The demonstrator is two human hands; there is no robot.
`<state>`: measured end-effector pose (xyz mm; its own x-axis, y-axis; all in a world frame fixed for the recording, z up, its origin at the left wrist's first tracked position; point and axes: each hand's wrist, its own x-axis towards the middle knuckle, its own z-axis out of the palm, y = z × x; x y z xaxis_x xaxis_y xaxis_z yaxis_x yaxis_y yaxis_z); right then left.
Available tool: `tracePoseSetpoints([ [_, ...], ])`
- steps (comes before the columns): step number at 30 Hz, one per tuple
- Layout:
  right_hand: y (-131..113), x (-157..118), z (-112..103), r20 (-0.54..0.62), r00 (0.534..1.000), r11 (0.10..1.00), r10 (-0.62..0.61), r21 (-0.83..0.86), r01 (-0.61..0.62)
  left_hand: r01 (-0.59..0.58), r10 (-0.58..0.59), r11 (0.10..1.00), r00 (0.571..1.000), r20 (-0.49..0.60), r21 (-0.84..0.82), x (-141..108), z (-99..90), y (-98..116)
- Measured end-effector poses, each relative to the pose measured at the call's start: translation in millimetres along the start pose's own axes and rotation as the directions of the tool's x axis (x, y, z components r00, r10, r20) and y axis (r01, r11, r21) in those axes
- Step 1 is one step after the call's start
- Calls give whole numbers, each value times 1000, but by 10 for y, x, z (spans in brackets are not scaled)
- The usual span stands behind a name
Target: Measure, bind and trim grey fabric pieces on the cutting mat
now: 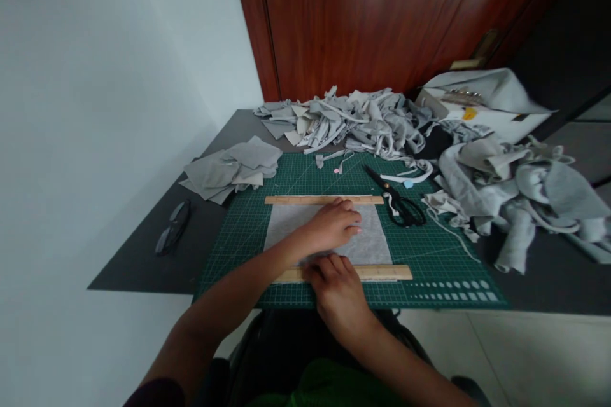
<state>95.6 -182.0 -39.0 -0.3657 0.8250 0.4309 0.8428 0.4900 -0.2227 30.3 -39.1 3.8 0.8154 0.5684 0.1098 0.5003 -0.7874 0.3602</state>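
A light grey piece of cloth (281, 222) lies flat on the green cutting mat (233, 235). One wooden ruler (296, 200) runs along its far edge and a second wooden ruler (382, 272) along its near edge. My left hand (331, 227) reaches across the cloth, its bent fingertips resting on the far ruler and its thumb held apart over the cloth. Close below it, my right hand (338, 292) has its fingers curled over the near ruler and covers the ruler's middle. Black scissors (396, 203) lie just right of the far ruler.
Flat grey cloth pieces (233, 168) are stacked at the far left, near a pair of glasses (174, 227). A heap of cloth strips (344, 119) spans the back. On the right are bundled cloth (506, 181) and a white box (496, 121). A wall bounds the left side.
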Motion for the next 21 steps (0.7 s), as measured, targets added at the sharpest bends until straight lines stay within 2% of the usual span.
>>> tracePoseSetpoints([
  [4, 17, 32, -31, 31, 1000, 999, 1, 34, -2, -13, 11, 999, 999, 53, 30, -6, -16, 44],
  [10, 36, 55, -62, 59, 998, 998, -24, 58, 21, 42, -37, 996, 998, 59, -81, -166, -37, 59],
  [12, 39, 52, -65, 58, 998, 998, -32, 63, 28, 93, -93, 981, 996, 11, -168, -305, -41, 68],
  [14, 43, 52, -78, 59, 998, 997, -36, 66, 32, 129, -150, 966, 985, -83, -225, -483, -47, 93],
  [17, 74, 60, -112, 84, 996, 995, -43, 92, 35, 222, -261, 959, 935, -239, -177, -782, -33, 156],
  [21, 204, 67, -158, 108, 992, 958, -62, 285, 29, 350, -361, 932, 872, -330, -94, -1149, 88, 226],
])
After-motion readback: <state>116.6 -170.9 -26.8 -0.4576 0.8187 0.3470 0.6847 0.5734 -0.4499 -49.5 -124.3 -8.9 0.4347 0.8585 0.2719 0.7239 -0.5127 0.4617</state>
